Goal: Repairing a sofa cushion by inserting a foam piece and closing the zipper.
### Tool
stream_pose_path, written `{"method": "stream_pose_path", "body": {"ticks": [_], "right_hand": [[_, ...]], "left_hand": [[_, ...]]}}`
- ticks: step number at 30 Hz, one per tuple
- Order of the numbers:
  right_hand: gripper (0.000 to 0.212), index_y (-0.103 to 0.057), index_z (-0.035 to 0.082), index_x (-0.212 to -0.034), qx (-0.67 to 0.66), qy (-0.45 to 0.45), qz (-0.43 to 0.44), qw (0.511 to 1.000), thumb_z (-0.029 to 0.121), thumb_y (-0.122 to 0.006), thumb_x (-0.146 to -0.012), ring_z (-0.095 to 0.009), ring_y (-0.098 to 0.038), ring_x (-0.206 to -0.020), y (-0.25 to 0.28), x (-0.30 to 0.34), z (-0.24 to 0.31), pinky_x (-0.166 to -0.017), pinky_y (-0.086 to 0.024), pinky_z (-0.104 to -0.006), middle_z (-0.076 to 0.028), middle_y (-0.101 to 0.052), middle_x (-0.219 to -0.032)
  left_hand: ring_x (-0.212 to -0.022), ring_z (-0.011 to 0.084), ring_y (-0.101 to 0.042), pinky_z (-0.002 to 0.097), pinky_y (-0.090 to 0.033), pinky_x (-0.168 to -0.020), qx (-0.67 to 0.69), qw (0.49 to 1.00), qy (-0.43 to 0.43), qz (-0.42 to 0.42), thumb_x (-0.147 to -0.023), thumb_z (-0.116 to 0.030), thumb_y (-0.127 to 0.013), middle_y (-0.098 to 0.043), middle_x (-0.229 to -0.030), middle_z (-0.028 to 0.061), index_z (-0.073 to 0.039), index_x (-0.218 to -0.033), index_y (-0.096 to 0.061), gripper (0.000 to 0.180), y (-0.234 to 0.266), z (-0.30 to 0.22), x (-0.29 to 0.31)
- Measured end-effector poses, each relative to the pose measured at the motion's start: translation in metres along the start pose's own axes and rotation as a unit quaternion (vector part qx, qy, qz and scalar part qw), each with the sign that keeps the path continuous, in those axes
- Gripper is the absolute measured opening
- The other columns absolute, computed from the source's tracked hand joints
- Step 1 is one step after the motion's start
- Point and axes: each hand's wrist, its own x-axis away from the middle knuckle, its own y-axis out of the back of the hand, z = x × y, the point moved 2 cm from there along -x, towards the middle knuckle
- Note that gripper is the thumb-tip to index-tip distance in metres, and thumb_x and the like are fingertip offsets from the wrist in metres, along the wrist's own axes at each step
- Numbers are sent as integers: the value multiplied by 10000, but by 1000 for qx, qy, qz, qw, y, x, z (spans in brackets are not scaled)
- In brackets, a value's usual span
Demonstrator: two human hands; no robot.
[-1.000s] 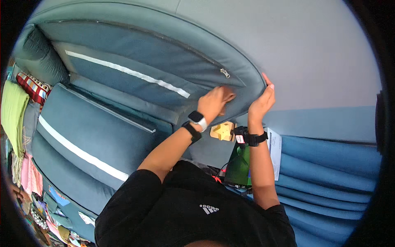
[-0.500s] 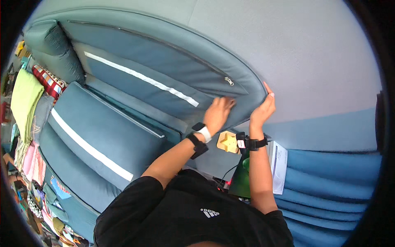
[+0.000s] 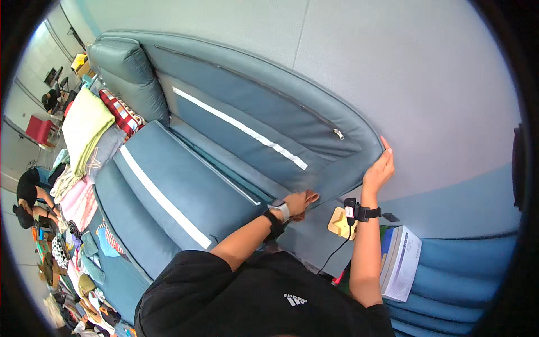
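My left hand (image 3: 295, 204) is closed around a crumpled brown cloth (image 3: 310, 197), at the lower near corner of the blue-green sofa backrest (image 3: 320, 112). The cloth is close to the seam where the backrest meets the seat. My right hand (image 3: 380, 170) lies with stretched fingers along the backrest's outer rim, touching it and holding nothing visible. On the backrest I see a long zip with a metal pull (image 3: 338, 134) and a white strip (image 3: 238, 128). A detached-looking seat cushion (image 3: 188, 174), also with a white strip, lies tilted beside it.
A yellow star-shaped piece (image 3: 340, 223) sits near my right wrist, by a black cable. Stacked boxes (image 3: 401, 264) stand beside blue pleated fabric (image 3: 449, 275). Pillows, a green blanket (image 3: 90, 126) and piled clothes lie far left. Another person (image 3: 33, 191) bends over there.
My left hand has moved down the backrest toward the seat, and the cloth in it shows more clearly. My right hand stays on the rim. The whole view has shifted.
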Motion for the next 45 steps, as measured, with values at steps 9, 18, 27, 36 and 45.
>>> {"method": "stream_pose_path", "body": {"ticks": [9,18,27,36,45], "right_hand": [[407,-613,17,-1126,4,-47,53,997,239,-304,-981,-225,-581,-846,2,-7,-4,-800,-429,-291,-157,-644,-1015],[365,-643,23,-1094,-42,-55,-19,997,226,-364,-976,-144,-493,-773,-9,0,0,-708,-382,-284,-75,-651,-960],[355,-634,-14,-1088,21,-7,-49,999,213,-385,-975,-176,-558,-841,-5,0,-6,-793,-422,-295,-112,-659,-996],[368,-633,-35,-1080,87,4,-67,994,180,-357,-964,-150,-501,-790,-12,0,-13,-757,-401,-278,-73,-634,-935],[346,-642,-23,-1059,73,-43,-61,995,178,-378,-962,-173,-561,-826,-17,-2,-3,-764,-425,-287,-113,-659,-981]], "left_hand": [[-953,445,-563,458,-453,-814,35,989,120,-81,-937,-329,-426,-576,-995,325,-81,-1363,-356,498,53,35,56],[-1180,379,-475,400,-398,-949,265,854,130,-429,-908,-174,-496,-512,-1267,204,-24,-1383,-295,537,185,169,90],[-913,247,-578,350,-461,-815,213,682,-49,-698,-876,-157,-589,-594,-974,106,-21,-1102,-524,272,425,159,39],[-885,394,-539,428,-453,-782,-7,679,1,-734,-743,15,-558,-537,-962,199,8,-987,-528,245,439,75,-14],[-956,411,-533,436,-459,-841,20,764,-140,-630,-628,116,-468,-540,-1017,209,26,-1044,-531,430,320,-27,-27]]}}
